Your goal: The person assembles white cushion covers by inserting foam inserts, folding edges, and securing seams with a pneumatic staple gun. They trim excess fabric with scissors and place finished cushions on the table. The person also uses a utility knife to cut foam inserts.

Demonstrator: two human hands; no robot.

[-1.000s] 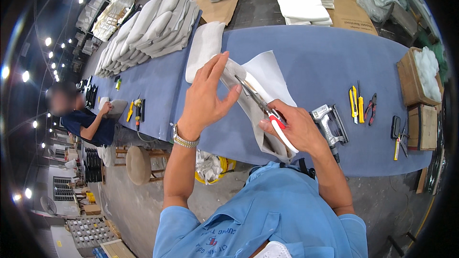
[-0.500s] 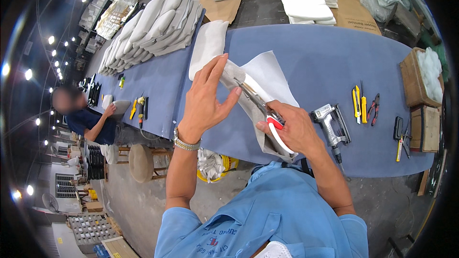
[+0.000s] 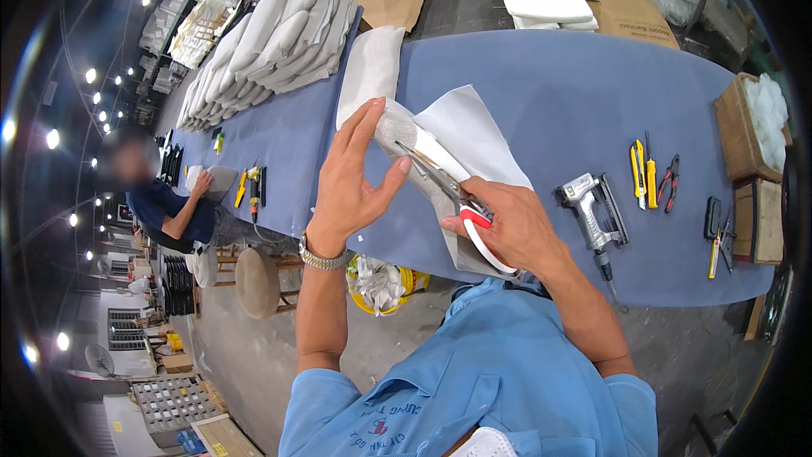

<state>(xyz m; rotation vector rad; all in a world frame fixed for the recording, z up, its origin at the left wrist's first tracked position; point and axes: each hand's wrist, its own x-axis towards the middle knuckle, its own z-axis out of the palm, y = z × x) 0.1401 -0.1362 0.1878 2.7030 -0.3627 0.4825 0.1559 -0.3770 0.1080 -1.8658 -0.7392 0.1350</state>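
My right hand is closed around scissors with red and white handles. Their blades point up and left along the edge of a grey fabric piece with a white layer. A broad pale flap of this piece spreads to the right, and its lower part reaches the table's near edge. My left hand, with a watch at the wrist, has its fingers stretched and thumb apart, resting against the grey fabric's left side. A pale padded piece lies just beyond it.
The blue table holds a staple gun, a yellow cutter, a screwdriver and pliers at right. Cushions are stacked at far left. A yellow bucket of scraps stands below. Another person works at left.
The scissors and my right hand have shifted slightly left along the fabric. My left hand stays beside it. A small white scrap now shows on the table near my left wrist.
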